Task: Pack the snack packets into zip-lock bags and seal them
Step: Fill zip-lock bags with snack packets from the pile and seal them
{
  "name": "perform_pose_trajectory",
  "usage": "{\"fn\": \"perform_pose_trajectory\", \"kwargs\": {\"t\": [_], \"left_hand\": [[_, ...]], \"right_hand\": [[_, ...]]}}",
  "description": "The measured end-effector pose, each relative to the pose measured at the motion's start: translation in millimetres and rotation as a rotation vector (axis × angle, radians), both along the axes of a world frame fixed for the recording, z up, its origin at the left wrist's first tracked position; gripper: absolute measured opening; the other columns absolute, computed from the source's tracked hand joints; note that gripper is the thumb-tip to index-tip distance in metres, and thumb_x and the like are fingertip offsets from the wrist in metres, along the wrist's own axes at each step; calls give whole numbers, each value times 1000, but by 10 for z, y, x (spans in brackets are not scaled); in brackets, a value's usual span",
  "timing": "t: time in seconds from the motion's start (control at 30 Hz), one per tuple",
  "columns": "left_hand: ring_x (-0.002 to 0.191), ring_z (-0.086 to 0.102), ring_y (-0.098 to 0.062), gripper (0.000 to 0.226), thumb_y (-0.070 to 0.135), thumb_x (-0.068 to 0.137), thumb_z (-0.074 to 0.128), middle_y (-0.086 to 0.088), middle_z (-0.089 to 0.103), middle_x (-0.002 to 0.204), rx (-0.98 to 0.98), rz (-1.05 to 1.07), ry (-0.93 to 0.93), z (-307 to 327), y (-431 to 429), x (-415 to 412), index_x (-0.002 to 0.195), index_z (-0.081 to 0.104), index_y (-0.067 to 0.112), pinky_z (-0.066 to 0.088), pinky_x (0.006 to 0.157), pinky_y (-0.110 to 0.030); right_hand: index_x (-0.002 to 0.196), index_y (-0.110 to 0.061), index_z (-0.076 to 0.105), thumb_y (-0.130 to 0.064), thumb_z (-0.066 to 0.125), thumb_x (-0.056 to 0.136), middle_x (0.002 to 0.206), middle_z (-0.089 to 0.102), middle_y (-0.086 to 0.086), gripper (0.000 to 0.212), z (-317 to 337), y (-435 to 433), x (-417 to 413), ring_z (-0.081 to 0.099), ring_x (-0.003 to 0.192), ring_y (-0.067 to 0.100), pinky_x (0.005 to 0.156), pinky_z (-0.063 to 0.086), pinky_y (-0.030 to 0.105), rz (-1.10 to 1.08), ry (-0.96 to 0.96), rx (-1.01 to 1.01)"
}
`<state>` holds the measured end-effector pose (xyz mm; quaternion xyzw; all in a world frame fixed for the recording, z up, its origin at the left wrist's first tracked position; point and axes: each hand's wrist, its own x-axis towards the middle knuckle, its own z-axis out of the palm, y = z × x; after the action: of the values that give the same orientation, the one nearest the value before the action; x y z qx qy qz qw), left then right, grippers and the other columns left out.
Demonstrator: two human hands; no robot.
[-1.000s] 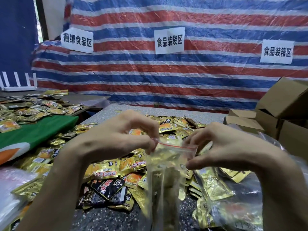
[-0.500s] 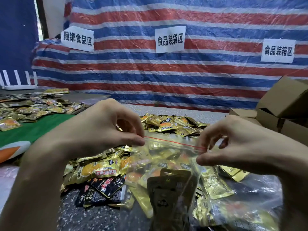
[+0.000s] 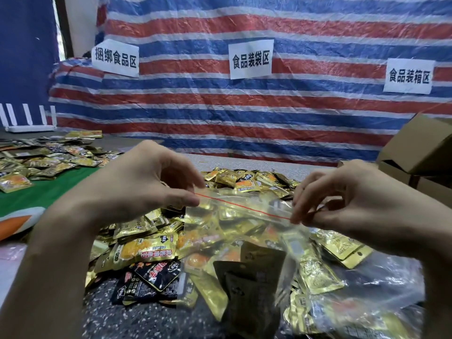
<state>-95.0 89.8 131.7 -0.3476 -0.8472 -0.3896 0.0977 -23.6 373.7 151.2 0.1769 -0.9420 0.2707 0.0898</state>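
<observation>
A clear zip-lock bag [image 3: 247,243] with a red seal line hangs in front of me, dark and gold snack packets inside it. My left hand [image 3: 146,189] pinches the left end of the seal strip between thumb and fingers. My right hand [image 3: 342,204] pinches the right end. The strip is stretched taut between them. Below the bag lies a heap of gold and black snack packets [image 3: 146,253] on the speckled table [image 3: 146,319].
More packets [image 3: 49,160] lie on a green-covered table at the left. Cardboard boxes [image 3: 420,152] stand at the right. Filled clear bags [image 3: 367,309] lie at the lower right. A striped tarp with paper signs [image 3: 250,61] hangs behind.
Both hands have moved apart along the seal strip, the right hand sliding right, so the bag top is now stretched wide. The bag has turned from edge-on to flat toward me.
</observation>
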Motion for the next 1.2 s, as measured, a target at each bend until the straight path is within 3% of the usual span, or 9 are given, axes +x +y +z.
{"fn": "perform_pose_trajectory", "kwargs": {"t": [0.17, 0.37, 0.5, 0.73, 0.93, 1.0, 1.03, 1.13, 1.2], "left_hand": [[66, 70, -11, 18, 37, 62, 80, 1, 75, 73, -36, 46, -86, -13, -69, -54, 75, 79, 25, 55, 60, -17], [71, 72, -11, 21, 38, 61, 80, 0, 76, 76, -37, 35, -160, -7, -115, -69, 76, 80, 23, 57, 65, -18], [76, 73, -10, 15, 29, 68, 76, 1, 77, 81, -57, 8, -206, -9, -135, -50, 81, 81, 23, 55, 68, -15], [80, 71, -5, 7, 33, 72, 74, 11, 75, 81, -70, 72, -85, 1, -136, -23, 78, 77, 35, 57, 71, -25], [79, 69, -9, 22, 14, 82, 76, 11, 73, 79, -122, 43, -55, 13, -106, 6, 74, 74, 34, 55, 67, -21], [77, 68, -9, 19, 14, 82, 75, 9, 73, 79, -117, 26, -56, 12, -57, 8, 74, 74, 31, 53, 67, -16], [77, 68, -10, 17, 14, 82, 75, 8, 73, 79, -111, 13, -52, 11, -31, 9, 74, 74, 29, 53, 67, -17], [77, 69, -10, 11, 15, 82, 75, 8, 74, 80, -108, -28, -17, 11, 29, 22, 75, 75, 23, 55, 69, -21], [77, 69, -11, 10, 16, 83, 76, 7, 74, 81, -111, -60, 6, 17, 43, 39, 77, 75, 23, 56, 69, -25]], "right_hand": [[78, -29, 78, -10, 79, 81, 82, 75, -9, 20, -21, 57, -21, 70, 78, 6, 71, 59, 32, -37, -17, -27], [82, -16, 73, -8, 84, 74, 77, 75, -1, 16, -41, 101, -55, 69, 67, 12, 63, 56, 21, -30, -43, -108], [85, -15, 71, -1, 81, 76, 78, 75, 0, 20, -49, 112, -57, 71, 70, 12, 68, 58, 23, -34, -68, -108], [87, -17, 65, 6, 76, 79, 81, 74, 3, 27, -49, 79, -32, 70, 73, 17, 72, 59, 38, -56, -53, -141], [83, -14, 56, 16, 67, 79, 73, 68, 3, 32, -69, 76, -53, 60, 65, 12, 66, 54, 41, -84, -84, -148], [88, -21, 60, 0, 73, 80, 79, 69, -2, 26, -83, 83, -54, 62, 68, 8, 69, 56, 37, -89, -100, -100], [94, -28, 61, -17, 76, 79, 84, 69, -8, 23, -84, 71, -52, 63, 74, 3, 70, 55, 32, -87, -111, -58], [119, -45, 54, -72, 60, 75, 112, 59, -30, 52, -83, -100, -47, 53, 103, -16, 80, 45, 12, -57, -28, 121], [130, -44, 51, -79, 50, 76, 126, 51, -32, 65, -114, -304, -54, 45, 115, -16, 88, 38, 8, 7, 115, 149]]}}
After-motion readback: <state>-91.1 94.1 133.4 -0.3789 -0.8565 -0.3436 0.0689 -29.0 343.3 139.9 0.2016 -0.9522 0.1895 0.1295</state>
